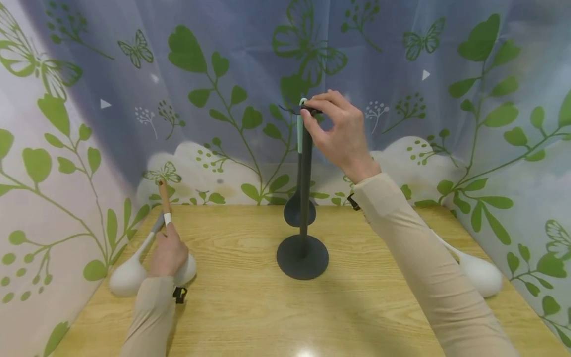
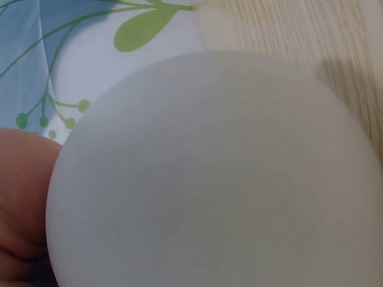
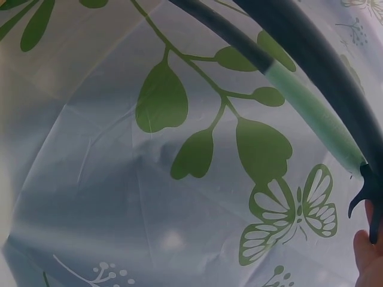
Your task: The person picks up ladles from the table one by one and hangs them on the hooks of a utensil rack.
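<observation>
At the left we saw a grey-handled ladle [image 1: 128, 276] lying bowl-down just beside the left hand [image 1: 169, 253]. That hand was gripping a wooden-handled ladle [image 1: 164, 197]; the handle pointed away past the fingers, and its pale round bowl showed under the wrist, filling most of the left wrist view. We could not tell whether this bowl touched the surface.

In the middle we saw a black stand [image 1: 305, 188] upright on its round base, with a green-handled ladle [image 1: 300, 135] hanging from its top, dark bowl downward. The right hand [image 1: 342, 128] pinched the top of the stand between thumb and fingers, just beside the green handle's upper end. Farther right, a white ladle [image 1: 481, 275] lay partly hidden by the beige right sleeve [image 1: 419, 248].

Under all this we had a surface [image 1: 232, 307] of yellowish wood grain, with a bright spot of light at its near edge. Around its left, far and right sides we saw a curtain [image 1: 250, 29], blue and white, printed with green leaves and butterflies.
</observation>
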{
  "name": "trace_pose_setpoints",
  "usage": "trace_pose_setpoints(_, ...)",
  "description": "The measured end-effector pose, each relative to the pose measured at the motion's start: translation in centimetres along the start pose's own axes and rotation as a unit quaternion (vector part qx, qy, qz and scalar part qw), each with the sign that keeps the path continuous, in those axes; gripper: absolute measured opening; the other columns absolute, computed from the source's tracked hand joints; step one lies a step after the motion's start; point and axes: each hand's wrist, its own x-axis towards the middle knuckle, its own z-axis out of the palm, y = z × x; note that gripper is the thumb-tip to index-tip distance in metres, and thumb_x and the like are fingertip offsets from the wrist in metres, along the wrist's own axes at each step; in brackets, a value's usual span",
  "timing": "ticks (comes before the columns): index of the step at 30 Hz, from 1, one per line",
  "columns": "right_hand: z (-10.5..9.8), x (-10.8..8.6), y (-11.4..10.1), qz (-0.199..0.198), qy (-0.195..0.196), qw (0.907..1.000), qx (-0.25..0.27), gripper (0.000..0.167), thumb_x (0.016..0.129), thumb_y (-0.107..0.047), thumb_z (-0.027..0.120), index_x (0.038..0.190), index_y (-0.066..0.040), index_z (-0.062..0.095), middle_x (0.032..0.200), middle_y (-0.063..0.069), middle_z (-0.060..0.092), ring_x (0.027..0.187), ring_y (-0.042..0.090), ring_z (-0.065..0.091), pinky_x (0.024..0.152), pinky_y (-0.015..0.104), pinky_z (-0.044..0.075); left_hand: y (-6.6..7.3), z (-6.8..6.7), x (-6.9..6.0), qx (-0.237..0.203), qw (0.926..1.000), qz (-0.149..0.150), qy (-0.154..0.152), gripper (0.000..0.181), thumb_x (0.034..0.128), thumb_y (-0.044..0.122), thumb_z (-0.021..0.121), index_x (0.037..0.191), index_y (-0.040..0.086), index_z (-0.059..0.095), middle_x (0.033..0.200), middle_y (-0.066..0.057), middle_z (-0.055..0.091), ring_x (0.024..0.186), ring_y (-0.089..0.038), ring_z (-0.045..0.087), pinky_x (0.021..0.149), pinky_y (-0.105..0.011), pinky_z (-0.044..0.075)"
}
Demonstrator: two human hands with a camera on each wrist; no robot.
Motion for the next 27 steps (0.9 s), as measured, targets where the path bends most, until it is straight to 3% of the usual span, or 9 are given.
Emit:
trace_pose_setpoints(10,0.1,0.0,0.0,-0.015,0.008,0.9998,-0.005,0.024,0.096,-0.019,0.063,0.105,-0.001,0.074,0.106,0.015,0.068,0.101,0.028,0.066,0.111,0.029,0.040,1.1,0.5,0.1,-0.014,0.9947,0.052,0.087,0.066,0.0989,0.003,0.032,0.151,-0.011,-0.006,0.123,-0.048,0.027,0.067,-0.036,0.052,0.050,-0.039,0.046)
trace_pose_setpoints(14,0.3,-0.1,0.1,-0.025,0.020,0.9995,-0.002,0.023,0.096,-0.017,0.063,0.104,0.001,0.074,0.104,0.016,0.069,0.097,0.029,0.066,0.113,0.030,0.038,1.6,0.9,0.1,-0.021,0.9885,0.083,0.125,0.068,0.0987,0.000,0.033,0.151,-0.012,-0.009,0.123,-0.049,0.027,0.067,-0.036,0.051,0.053,-0.040,0.047)
trace_pose_setpoints(19,0.4,0.0,0.2,-0.031,0.030,0.9991,0.002,0.023,0.095,-0.017,0.064,0.103,0.001,0.074,0.102,0.016,0.068,0.095,0.029,0.066,0.112,0.034,0.040,2.0,1.6,0.3,-0.032,0.9779,0.099,0.181,0.067,0.0971,-0.004,0.034,0.152,-0.010,-0.005,0.113,-0.043,0.034,0.067,-0.033,0.045,0.052,-0.039,0.043)
trace_pose_setpoints(23,0.4,0.0,0.1,-0.029,0.032,0.9991,-0.001,0.022,0.095,-0.017,0.063,0.102,0.001,0.074,0.101,0.016,0.068,0.095,0.029,0.066,0.112,0.032,0.040,2.3,1.8,0.6,-0.049,0.9745,0.103,0.193,0.065,0.0981,-0.005,0.031,0.154,-0.005,-0.002,0.113,-0.040,0.036,0.065,-0.030,0.043,0.050,-0.035,0.040)
trace_pose_setpoints(27,0.5,-0.1,0.1,-0.029,0.034,0.9990,-0.003,0.022,0.095,-0.016,0.063,0.102,0.002,0.074,0.102,0.016,0.068,0.094,0.030,0.066,0.112,0.030,0.039,2.9,1.8,0.7,-0.071,0.9776,0.085,0.179,0.065,0.1013,-0.001,0.029,0.157,0.003,-0.005,0.124,-0.039,0.035,0.066,-0.030,0.048,0.051,-0.034,0.043)
